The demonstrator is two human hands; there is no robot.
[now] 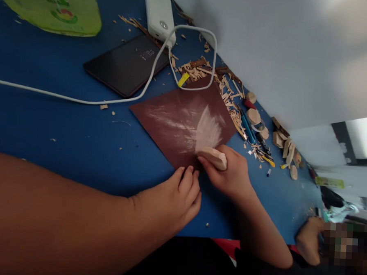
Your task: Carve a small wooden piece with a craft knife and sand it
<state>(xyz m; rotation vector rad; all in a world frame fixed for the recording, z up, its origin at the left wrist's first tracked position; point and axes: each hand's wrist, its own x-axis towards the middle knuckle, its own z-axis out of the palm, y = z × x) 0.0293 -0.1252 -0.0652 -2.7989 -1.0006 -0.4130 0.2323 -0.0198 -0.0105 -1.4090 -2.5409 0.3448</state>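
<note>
A sheet of reddish-brown sandpaper (168,124) lies on the blue table, with pale dust streaked over it. My right hand (235,173) is closed around a small light wooden piece (215,157) with a faceted end, held against the sheet beside a thick patch of dust. My fingers and palm hide part of the wood. At the sheet's near edge, my left hand (180,195) has its fingers curled together, their tips holding the sandpaper down. The left thumb is not clearly visible.
Wood shavings (202,70), cutting tools (248,124) and wooden pieces (287,149) line the wall. Beyond the sheet are a phone (127,65), a white power bank (160,15), its cable (89,102) and a green pouch (51,7). Another person's arm (309,240) rests at right.
</note>
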